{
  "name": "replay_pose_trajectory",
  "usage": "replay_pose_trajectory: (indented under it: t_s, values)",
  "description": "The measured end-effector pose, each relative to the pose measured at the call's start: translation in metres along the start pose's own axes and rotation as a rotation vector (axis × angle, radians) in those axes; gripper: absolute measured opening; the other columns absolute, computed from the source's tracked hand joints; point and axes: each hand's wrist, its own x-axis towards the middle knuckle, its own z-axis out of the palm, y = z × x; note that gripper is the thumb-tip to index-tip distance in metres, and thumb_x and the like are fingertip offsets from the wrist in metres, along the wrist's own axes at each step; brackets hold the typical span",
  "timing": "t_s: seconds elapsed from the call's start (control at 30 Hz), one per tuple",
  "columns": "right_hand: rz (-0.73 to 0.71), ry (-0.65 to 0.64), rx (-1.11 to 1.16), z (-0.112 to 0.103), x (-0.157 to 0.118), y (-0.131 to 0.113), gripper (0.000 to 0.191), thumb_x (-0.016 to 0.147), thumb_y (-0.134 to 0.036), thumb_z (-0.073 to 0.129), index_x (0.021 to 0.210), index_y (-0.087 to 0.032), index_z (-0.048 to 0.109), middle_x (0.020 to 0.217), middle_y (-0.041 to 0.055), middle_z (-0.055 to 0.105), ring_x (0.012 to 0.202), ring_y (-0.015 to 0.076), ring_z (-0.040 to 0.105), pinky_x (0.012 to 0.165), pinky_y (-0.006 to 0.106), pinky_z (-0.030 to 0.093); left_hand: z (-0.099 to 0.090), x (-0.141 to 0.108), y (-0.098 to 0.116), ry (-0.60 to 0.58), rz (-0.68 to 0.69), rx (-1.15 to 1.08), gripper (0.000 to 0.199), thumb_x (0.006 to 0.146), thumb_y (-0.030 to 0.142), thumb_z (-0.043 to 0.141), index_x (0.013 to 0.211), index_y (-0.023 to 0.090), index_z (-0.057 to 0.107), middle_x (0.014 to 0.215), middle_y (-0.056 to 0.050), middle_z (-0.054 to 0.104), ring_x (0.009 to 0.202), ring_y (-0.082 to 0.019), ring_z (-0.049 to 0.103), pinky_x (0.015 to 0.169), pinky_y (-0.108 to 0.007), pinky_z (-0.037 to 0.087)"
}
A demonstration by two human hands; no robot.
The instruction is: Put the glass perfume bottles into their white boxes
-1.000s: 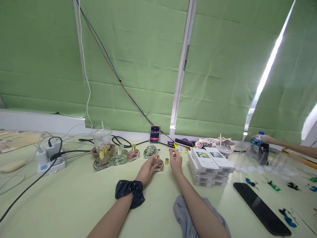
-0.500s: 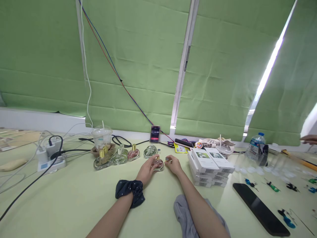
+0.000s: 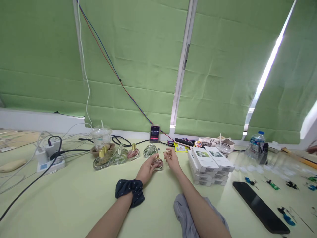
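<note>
Curving inward, the left hand clasps a pink bottle; the right hand pinches a cap.

pinkish glass bottle, gold caps, navy scrunchie with white dots, pale yellow-green worktop, green blinds, white boxes

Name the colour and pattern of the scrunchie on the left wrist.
The scrunchie is dark navy with small pale dots, seen best in the head view.
</note>
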Motion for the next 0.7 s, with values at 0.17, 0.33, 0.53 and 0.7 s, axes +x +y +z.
replay_pose_trajectory:
  t_s: [0.17,0.33,0.53,0.7]
  values:
    - [-0.094,-0.056,-0.055,-0.003,-0.002,-0.008,0.026,0.083,-0.039,0.049,0.1,-0.021,0.056,0.087,0.0032,0.058,0.064,0.012,0.054,0.06,0.025,0.047,0.001,0.0,-0.002,0.006,0.003,0.008,0.04,0.086,0.019,0.045,0.125,0.025,0.046,0.117,-0.002,0.063,0.108,-0.018,0.059,0.097,-0.033,0.044]
    - [-0.179,-0.163,-0.044,0.001,-0.003,-0.016,0.026,0.082,-0.043,0.054,0.084,-0.02,0.068,0.095,0.0072,0.059,0.087,0.0181,0.057,0.066,0.027,0.048,0.002,0.001,-0.006,0.015,0.048,-0.019,0.041,0.086,0.017,0.046,0.126,0.026,0.047,0.126,-0.003,0.059,0.115,-0.018,0.055,0.101,-0.035,0.041]
    - [-0.124,-0.172,0.015,0.011,-0.007,-0.018,0.021,0.07,-0.037,0.07,0.086,-0.023,0.072,0.098,0.0058,0.056,0.082,0.0155,0.058,0.064,0.025,0.049,0.002,0.001,-0.005,0.024,0.063,-0.067,0.041,0.085,0.017,0.047,0.125,0.025,0.048,0.129,-0.004,0.057,0.118,-0.019,0.053,0.103,-0.037,0.039]
    - [-0.103,-0.157,-0.018,0.012,-0.008,-0.02,0.017,0.07,-0.035,0.069,0.082,-0.023,0.073,0.096,0.0055,0.056,0.082,0.0159,0.058,0.064,0.025,0.049,0.001,0.001,-0.003,0.025,0.05,-0.065,0.042,0.085,0.018,0.047,0.126,0.026,0.047,0.13,-0.003,0.057,0.119,-0.019,0.052,0.104,-0.037,0.038]
